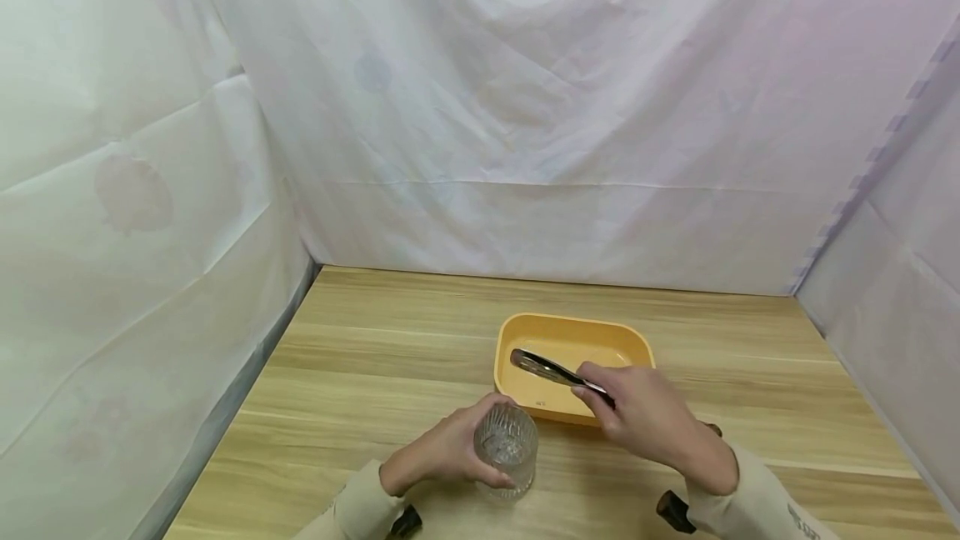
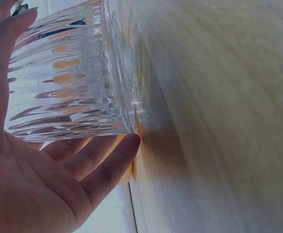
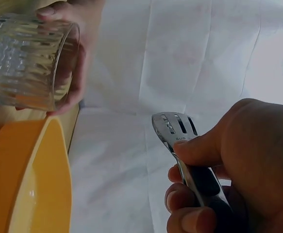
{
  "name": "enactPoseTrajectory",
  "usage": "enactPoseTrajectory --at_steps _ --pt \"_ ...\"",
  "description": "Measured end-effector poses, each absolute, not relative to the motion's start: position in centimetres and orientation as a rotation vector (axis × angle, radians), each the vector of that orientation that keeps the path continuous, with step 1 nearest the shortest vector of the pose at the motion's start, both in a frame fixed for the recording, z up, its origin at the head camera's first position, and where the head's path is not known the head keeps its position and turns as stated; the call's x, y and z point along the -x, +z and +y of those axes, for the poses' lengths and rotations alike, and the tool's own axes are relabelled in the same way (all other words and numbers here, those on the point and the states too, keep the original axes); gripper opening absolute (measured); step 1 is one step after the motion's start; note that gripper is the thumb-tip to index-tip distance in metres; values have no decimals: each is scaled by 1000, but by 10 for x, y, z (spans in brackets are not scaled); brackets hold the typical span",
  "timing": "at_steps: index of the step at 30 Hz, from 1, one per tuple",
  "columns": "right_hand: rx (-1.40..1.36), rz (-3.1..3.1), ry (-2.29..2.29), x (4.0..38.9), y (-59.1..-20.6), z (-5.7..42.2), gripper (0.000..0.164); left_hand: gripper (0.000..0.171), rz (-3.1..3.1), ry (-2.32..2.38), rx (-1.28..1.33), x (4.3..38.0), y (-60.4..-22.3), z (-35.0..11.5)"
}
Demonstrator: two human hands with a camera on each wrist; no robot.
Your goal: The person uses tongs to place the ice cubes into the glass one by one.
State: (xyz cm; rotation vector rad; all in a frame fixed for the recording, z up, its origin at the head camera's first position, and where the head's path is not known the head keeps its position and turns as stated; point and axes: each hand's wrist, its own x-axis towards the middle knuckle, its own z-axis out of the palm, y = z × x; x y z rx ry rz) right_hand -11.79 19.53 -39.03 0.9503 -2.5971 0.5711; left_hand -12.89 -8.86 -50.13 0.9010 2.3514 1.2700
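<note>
A clear ribbed drinking glass (image 1: 507,445) stands upright, its base close to the tabletop. My left hand (image 1: 457,444) holds it from the side, with thumb and fingers around the wall; in the left wrist view the ribbed glass (image 2: 68,82) sits between them. My right hand (image 1: 645,411) grips metal tongs (image 1: 546,367) by their black handle, the thumb along the top. The slotted head of the tongs (image 3: 175,127) is plain in the right wrist view and has nothing on it. Below the tongs lies a shallow orange tray (image 1: 577,321), just beyond the glass.
The wood-grain table (image 1: 375,357) carries all of this. White cloth (image 1: 525,107) hangs behind it and along both sides. Dark, brown-ended pieces (image 1: 675,512) show beside the right sleeve, and a black piece (image 1: 406,522) shows by the left sleeve.
</note>
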Motion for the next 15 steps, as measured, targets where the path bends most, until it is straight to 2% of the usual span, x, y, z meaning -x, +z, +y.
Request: enactPoseTrajectory --at_steps 11,15 --pt "-1110 -2497 575 106 -389 182 25 90 2355 1251 -901 130 -501 -89" --pt "-1148 -2475 579 103 -389 180 24 94 2375 1228 -881 129 -501 -89"
